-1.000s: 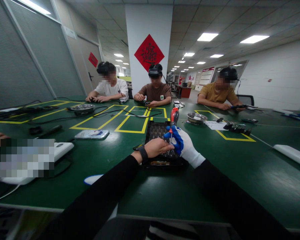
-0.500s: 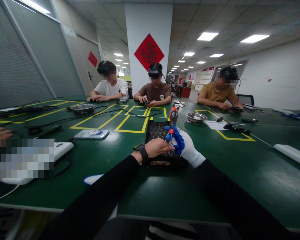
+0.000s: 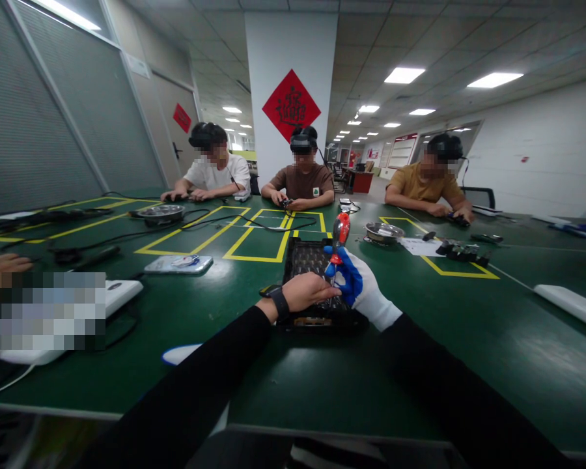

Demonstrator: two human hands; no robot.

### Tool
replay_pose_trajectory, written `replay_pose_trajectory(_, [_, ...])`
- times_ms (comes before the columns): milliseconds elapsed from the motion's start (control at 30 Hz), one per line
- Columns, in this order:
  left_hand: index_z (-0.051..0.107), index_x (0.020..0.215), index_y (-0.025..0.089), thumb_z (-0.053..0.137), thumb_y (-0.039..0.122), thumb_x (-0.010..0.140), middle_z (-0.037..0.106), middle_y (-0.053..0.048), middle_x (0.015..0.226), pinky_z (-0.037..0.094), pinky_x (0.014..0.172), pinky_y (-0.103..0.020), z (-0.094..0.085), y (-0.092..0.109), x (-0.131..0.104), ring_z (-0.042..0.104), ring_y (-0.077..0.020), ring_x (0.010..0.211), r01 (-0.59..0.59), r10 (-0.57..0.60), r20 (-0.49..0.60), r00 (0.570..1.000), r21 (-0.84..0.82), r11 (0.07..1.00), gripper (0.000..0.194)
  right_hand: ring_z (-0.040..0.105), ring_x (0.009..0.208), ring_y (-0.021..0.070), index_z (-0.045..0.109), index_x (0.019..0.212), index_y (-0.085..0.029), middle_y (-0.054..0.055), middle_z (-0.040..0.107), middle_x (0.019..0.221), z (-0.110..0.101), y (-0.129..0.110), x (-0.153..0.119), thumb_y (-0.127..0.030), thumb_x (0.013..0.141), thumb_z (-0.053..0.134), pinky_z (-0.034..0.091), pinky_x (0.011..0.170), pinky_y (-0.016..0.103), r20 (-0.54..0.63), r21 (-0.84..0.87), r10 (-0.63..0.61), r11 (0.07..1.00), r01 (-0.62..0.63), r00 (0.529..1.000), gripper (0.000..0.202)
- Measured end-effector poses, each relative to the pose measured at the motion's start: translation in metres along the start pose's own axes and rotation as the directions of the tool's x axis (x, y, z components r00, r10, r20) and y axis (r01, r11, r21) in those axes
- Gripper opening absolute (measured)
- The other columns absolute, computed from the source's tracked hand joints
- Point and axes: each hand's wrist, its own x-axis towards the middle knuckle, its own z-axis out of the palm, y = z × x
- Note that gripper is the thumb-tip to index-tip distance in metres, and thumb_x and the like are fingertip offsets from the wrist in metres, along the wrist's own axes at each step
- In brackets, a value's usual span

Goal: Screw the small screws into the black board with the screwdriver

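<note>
A screwdriver (image 3: 340,231) with a red and dark handle stands almost upright in my right hand (image 3: 359,280), which wears a white glove with blue coated fingers. My bare left hand (image 3: 305,290), a dark band on its wrist, is closed, its fingertips pinched at the screwdriver's thin shaft. The exact tip is hidden by the fingers. Under both hands lies a black rectangular tray-like case (image 3: 303,254) with a patterned interior. A brownish strip (image 3: 312,322) shows at its near end.
On the green table (image 3: 254,378) are a phone-like slab (image 3: 178,264), metal bowls (image 3: 385,231), black parts (image 3: 463,251), cables and a white device (image 3: 573,306). A white, blue-edged piece (image 3: 180,354) lies by my left forearm. Several people sit around; another person's hand (image 3: 4,266) is at left.
The screwdriver's handle has tilted slightly to the right, and my gloved fingers have shifted on it. My left hand stays nearly in place. The view has tipped up slightly.
</note>
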Motion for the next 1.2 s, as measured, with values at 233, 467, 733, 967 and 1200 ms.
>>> replay_pose_trajectory(233, [0.052, 0.056, 0.012, 0.028, 0.052, 0.083, 0.046, 0.001, 0.051, 0.026, 0.049, -0.019, 0.0010, -0.0015, 0.0002, 0.036, -0.0062, 0.046, 0.033, -0.034, -0.009, 0.999, -0.025, 0.999, 0.054, 0.053, 0.055, 0.0100, 0.058, 0.078, -0.017, -0.002, 0.056, 0.060, -0.0030, 0.0052, 0.0020, -0.041, 0.064, 0.063, 0.044, 0.050, 0.021, -0.036, 0.020, -0.042, 0.999, 0.043, 0.998, 0.028])
replay_pose_trajectory(467, [0.048, 0.052, 0.012, 0.027, 0.053, 0.083, 0.042, 0.002, 0.048, 0.024, 0.048, -0.019, -0.0007, 0.0016, -0.0004, 0.032, -0.0055, 0.045, 0.054, -0.054, -0.003, 0.999, -0.043, 0.998, 0.056, 0.051, 0.050, 0.0088, 0.056, 0.081, -0.017, -0.003, 0.054, 0.055, 0.0008, -0.0015, 0.0011, -0.043, 0.068, 0.060, 0.043, 0.047, 0.021, -0.008, 0.165, 0.001, 0.986, 0.000, 1.000, 0.030])
replay_pose_trajectory(733, [0.049, 0.052, 0.012, 0.029, 0.053, 0.083, 0.043, 0.002, 0.048, 0.025, 0.049, -0.019, 0.0008, -0.0003, -0.0001, 0.033, -0.0056, 0.045, 0.044, -0.045, -0.012, 0.999, -0.068, 0.997, 0.055, 0.048, 0.047, 0.0070, 0.051, 0.070, -0.018, -0.004, 0.052, 0.052, 0.0029, 0.0008, 0.0020, -0.039, 0.063, 0.066, 0.039, 0.043, 0.018, -0.071, 0.139, 0.015, 0.990, -0.005, 0.997, 0.027])
replay_pose_trajectory(967, [0.048, 0.051, 0.012, 0.029, 0.053, 0.083, 0.044, 0.002, 0.048, 0.025, 0.049, -0.019, 0.0009, -0.0008, -0.0002, 0.033, -0.0054, 0.045, 0.047, -0.048, -0.017, 0.999, -0.073, 0.996, 0.055, 0.050, 0.050, 0.0078, 0.055, 0.086, -0.016, -0.004, 0.052, 0.056, 0.0030, -0.0038, -0.0007, -0.041, 0.066, 0.062, 0.041, 0.044, 0.018, 0.018, 0.233, 0.063, 0.970, -0.065, 0.998, 0.032])
replay_pose_trajectory(1200, [0.050, 0.053, 0.013, 0.029, 0.053, 0.083, 0.044, 0.002, 0.049, 0.025, 0.050, -0.019, 0.0009, -0.0017, 0.0000, 0.033, -0.0058, 0.046, 0.050, -0.051, -0.014, 0.999, -0.054, 0.997, 0.055, 0.051, 0.051, 0.0073, 0.052, 0.078, -0.018, -0.004, 0.053, 0.058, 0.0007, 0.0017, 0.0036, -0.039, 0.063, 0.066, 0.043, 0.048, 0.019, -0.048, 0.139, -0.003, 0.990, 0.010, 0.999, 0.030])
